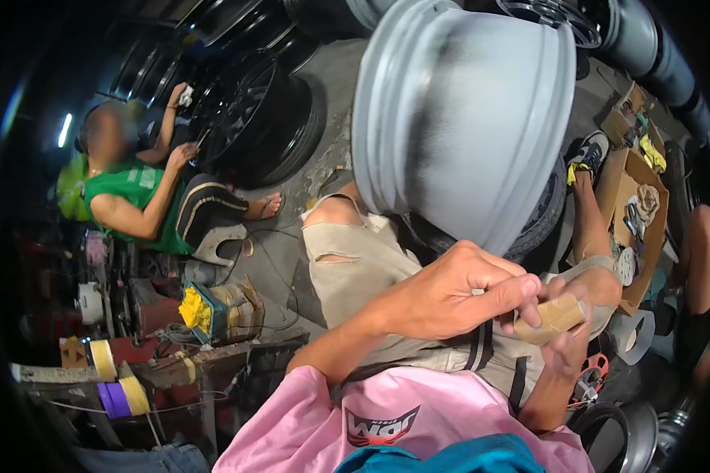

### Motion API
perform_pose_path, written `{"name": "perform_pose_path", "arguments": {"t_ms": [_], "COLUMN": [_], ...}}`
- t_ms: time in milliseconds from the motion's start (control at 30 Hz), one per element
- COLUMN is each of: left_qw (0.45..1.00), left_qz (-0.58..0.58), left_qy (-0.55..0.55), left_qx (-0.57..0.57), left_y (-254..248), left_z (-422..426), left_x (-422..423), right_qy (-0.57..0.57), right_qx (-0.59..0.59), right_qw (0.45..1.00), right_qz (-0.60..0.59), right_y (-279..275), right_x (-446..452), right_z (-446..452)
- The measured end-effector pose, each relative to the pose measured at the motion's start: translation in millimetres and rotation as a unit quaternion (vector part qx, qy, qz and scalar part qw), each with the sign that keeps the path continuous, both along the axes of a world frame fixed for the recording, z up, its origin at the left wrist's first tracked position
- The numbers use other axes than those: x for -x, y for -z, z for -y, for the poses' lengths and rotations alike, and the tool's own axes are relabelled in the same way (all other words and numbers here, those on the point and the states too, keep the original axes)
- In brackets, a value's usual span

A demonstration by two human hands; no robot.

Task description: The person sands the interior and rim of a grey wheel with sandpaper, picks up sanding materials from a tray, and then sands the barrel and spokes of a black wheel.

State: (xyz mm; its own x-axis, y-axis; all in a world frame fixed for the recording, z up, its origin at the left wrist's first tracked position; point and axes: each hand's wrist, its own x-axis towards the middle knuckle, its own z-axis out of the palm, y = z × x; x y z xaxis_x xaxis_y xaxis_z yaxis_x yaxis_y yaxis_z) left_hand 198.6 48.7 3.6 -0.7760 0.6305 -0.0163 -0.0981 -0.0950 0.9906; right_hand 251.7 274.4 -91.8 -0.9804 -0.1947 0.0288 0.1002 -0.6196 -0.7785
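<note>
"So, what's being worked with, and where is it?"

"A folded tan piece [546,322], paper-like, on the wearer's side of the pale grey wheel rim [481,118], apart from its lower edge."

"And the hands?"

"The right hand [564,347], partly blurred, has the piece between its fingers. The left hand [465,288] is curled, thumb near forefinger, right at the piece; I can't tell whether it grips it too."

"What's around the rim?"

"A black tyre [551,221] shows beneath it, and a dark smudged band [438,110] runs down its barrel. The wearer's left knee [333,213] is left of the rim."

"Further out?"

"Right of the rim, an open cardboard box [653,256] holds odds and ends. Left of the rim is a black wheel [276,126], and beyond that sits a co-worker [138,193] in a green top, something white [185,96] in the raised hand [176,96]. Left of the rim and nearer the wearer are yellow cloth [197,311] and a purple-and-yellow spool [114,400]."
</note>
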Motion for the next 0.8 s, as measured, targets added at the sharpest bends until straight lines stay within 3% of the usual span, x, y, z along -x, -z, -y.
{"name": "perform_pose_path", "arguments": {"t_ms": [167,200,300,433,500,600,733,800], "left_qw": [0.994,0.975,0.871,0.759,0.735,0.772,0.75,0.767], "left_qz": [-0.049,-0.156,-0.426,-0.551,-0.566,-0.478,-0.51,-0.497], "left_qy": [-0.04,-0.085,-0.178,-0.253,-0.261,-0.225,-0.202,-0.18], "left_qx": [0.092,0.13,0.167,0.237,0.266,0.355,0.368,0.364], "left_y": [-3.9,-12.4,-24.2,-30.2,-26.3,-21.9,-14.2,-17.9], "left_z": [-11.9,-13.4,-11.6,-23.8,-39.2,-53.6,-45.0,-31.8], "left_x": [10.7,16.6,53.3,106.3,116.9,123.4,127.3,134.0], "right_qy": [0.069,0.085,0.136,0.119,0.068,0.03,0.01,-0.045], "right_qx": [-0.035,-0.046,-0.247,-0.387,-0.389,-0.375,-0.334,-0.295], "right_qw": [0.997,0.995,0.959,0.912,0.913,0.926,0.941,0.954], "right_qz": [0.005,0.01,0.032,-0.06,-0.101,-0.047,-0.045,-0.04], "right_y": [7.9,12.6,15.1,34.5,34.1,27.7,42.3,37.6], "right_x": [21.5,26.8,46.2,60.2,58.9,50.0,50.7,57.9], "right_z": [-11.2,-13.0,-21.3,-7.0,6.6,29.3,37.5,42.1]}}
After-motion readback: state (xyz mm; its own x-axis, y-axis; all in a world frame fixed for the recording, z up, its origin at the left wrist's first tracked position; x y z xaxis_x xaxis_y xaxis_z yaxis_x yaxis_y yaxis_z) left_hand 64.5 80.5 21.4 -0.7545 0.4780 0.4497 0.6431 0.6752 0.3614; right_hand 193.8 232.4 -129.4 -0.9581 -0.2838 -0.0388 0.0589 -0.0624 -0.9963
